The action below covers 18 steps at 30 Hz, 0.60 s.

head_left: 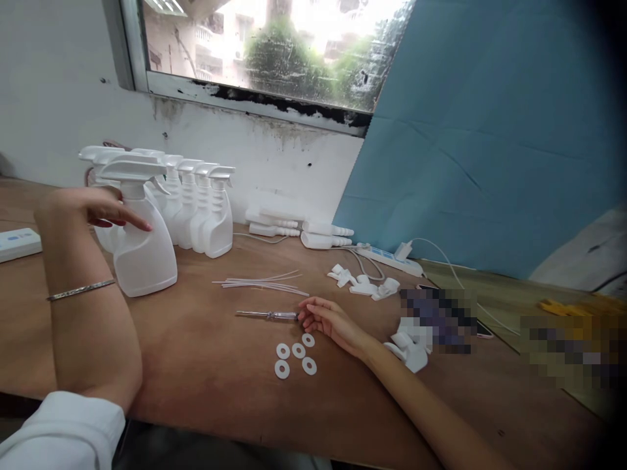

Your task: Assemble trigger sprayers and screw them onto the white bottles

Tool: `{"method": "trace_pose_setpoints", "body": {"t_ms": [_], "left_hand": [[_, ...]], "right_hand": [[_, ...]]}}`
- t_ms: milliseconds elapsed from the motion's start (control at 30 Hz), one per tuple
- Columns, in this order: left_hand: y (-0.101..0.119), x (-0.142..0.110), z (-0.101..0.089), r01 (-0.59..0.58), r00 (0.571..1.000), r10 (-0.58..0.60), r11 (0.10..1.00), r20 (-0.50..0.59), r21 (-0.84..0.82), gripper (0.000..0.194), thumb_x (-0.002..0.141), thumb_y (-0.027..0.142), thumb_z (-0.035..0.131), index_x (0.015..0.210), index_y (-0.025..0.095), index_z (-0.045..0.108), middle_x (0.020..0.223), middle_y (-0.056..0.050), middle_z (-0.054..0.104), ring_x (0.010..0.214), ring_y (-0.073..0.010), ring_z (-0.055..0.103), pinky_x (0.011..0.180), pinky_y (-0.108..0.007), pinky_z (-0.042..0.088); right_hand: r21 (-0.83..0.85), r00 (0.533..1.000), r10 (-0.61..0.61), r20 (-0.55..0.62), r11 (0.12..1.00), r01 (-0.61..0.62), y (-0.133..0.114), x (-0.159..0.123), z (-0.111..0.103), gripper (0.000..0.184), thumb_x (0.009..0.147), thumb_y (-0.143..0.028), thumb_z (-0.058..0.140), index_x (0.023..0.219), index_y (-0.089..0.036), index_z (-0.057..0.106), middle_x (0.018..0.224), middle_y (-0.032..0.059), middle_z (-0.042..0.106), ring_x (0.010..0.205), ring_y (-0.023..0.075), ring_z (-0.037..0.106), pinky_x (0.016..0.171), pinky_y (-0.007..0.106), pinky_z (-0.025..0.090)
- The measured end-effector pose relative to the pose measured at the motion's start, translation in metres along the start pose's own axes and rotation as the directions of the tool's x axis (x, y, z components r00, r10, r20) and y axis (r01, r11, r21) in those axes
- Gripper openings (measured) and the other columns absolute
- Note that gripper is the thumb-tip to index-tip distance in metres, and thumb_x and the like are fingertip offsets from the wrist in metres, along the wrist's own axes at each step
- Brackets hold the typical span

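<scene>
At the left, a white spray bottle with a trigger head stands upright on the table. My left hand is closed on its neck and shoulder from the left, one finger lying along the side; the other fingers are partly hidden. My right hand rests on the table, palm up, fingers loosely curled and apart, with nothing seen in them. Its fingertips are by the handle end of a thin screwdriver; whether they touch cannot be told. Just below lie several white ring washers. Thin white tubes lie beyond the screwdriver.
More white spray bottles stand in rows behind the held one. Empty-looking white bottles lie along the wall. White trigger heads and further white parts sit at the right, near a power strip with cables. A white box is far left.
</scene>
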<state>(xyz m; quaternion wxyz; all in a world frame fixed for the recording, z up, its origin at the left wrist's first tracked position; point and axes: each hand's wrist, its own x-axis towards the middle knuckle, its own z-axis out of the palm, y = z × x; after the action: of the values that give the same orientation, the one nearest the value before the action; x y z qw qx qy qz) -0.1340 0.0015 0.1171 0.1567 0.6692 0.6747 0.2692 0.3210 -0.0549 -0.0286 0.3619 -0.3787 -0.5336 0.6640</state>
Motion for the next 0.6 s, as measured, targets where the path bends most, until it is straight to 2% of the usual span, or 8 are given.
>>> {"method": "trace_pose_setpoints", "body": {"t_ms": [33,67,100,133,200,333,467,600], "left_hand": [[0.004,0.001,0.001,0.186,0.982,-0.186,0.981,0.007,0.060,0.047,0.045,0.050,0.067,0.070,0.012,0.054,0.057,0.004,0.056,0.075,-0.0172,0.054,0.067,-0.030,0.041],[0.010,0.001,0.001,0.322,0.945,-0.327,0.941,0.030,0.107,0.049,0.048,0.050,0.067,0.074,0.011,0.054,0.060,0.004,0.057,0.076,-0.0172,0.054,0.068,-0.030,0.042],[0.015,0.000,0.002,0.396,0.916,-0.400,0.909,0.012,0.131,0.049,0.049,0.050,0.068,0.074,0.011,0.053,0.059,0.003,0.057,0.077,-0.0175,0.054,0.067,-0.030,0.042],[0.021,0.000,0.003,0.417,0.907,-0.421,0.899,0.006,0.136,0.048,0.050,0.049,0.068,0.074,0.010,0.052,0.059,0.002,0.058,0.078,-0.0184,0.055,0.067,-0.030,0.042],[0.032,-0.001,0.006,0.420,0.907,-0.419,0.894,-0.043,0.155,0.048,0.051,0.049,0.069,0.073,0.009,0.052,0.061,0.000,0.060,0.077,-0.0197,0.056,0.065,-0.029,0.041],[0.043,0.000,0.014,0.431,0.902,-0.407,0.866,-0.145,0.255,0.057,0.054,0.054,0.065,0.080,0.004,0.053,0.083,-0.010,0.062,0.075,-0.0218,0.056,0.062,-0.029,0.041],[0.042,0.007,0.022,0.461,0.882,-0.378,0.820,-0.283,0.340,0.063,0.054,0.056,0.066,0.085,0.003,0.055,0.089,-0.015,0.061,0.083,-0.0280,0.053,0.063,-0.031,0.043],[0.037,0.013,0.027,0.445,0.885,-0.334,0.808,-0.323,0.385,0.064,0.055,0.054,0.066,0.092,0.002,0.056,0.093,-0.016,0.060,0.088,-0.0298,0.052,0.068,-0.033,0.044]], "right_hand": [[-0.005,1.000,0.000,-0.001,1.000,0.000,0.000,0.000,0.000,0.019,0.076,-0.029,0.057,0.087,-0.014,0.057,0.078,0.0048,0.061,0.065,0.0096,0.056,0.063,0.022,0.044],[-0.009,1.000,-0.001,-0.004,1.000,0.001,0.000,0.000,0.000,0.019,0.076,-0.028,0.056,0.087,-0.014,0.057,0.078,0.0047,0.061,0.065,0.0096,0.056,0.063,0.022,0.044],[-0.012,1.000,-0.002,-0.005,1.000,0.002,0.000,0.001,0.000,0.018,0.076,-0.028,0.056,0.087,-0.013,0.057,0.077,0.0047,0.061,0.065,0.0096,0.056,0.062,0.022,0.044],[-0.013,1.000,-0.003,-0.005,1.000,0.003,0.001,0.001,0.000,0.018,0.076,-0.028,0.056,0.087,-0.013,0.057,0.077,0.0047,0.061,0.065,0.0096,0.056,0.062,0.022,0.044],[-0.012,1.000,-0.004,0.002,1.000,0.005,0.002,0.002,-0.001,0.018,0.076,-0.027,0.056,0.088,-0.013,0.057,0.078,0.0049,0.061,0.065,0.0097,0.057,0.062,0.022,0.044],[-0.013,1.000,-0.008,0.010,1.000,0.008,0.003,0.003,-0.002,0.018,0.077,-0.027,0.055,0.088,-0.014,0.057,0.078,0.0049,0.061,0.066,0.0096,0.057,0.063,0.022,0.045],[-0.018,1.000,-0.011,0.017,1.000,0.012,0.004,0.003,-0.002,0.018,0.077,-0.027,0.055,0.088,-0.014,0.057,0.078,0.0048,0.060,0.065,0.0094,0.056,0.062,0.022,0.045],[-0.023,1.000,-0.016,0.022,1.000,0.017,0.005,0.003,-0.003,0.018,0.077,-0.028,0.055,0.089,-0.014,0.057,0.079,0.0050,0.060,0.066,0.0095,0.056,0.062,0.022,0.045]]}}
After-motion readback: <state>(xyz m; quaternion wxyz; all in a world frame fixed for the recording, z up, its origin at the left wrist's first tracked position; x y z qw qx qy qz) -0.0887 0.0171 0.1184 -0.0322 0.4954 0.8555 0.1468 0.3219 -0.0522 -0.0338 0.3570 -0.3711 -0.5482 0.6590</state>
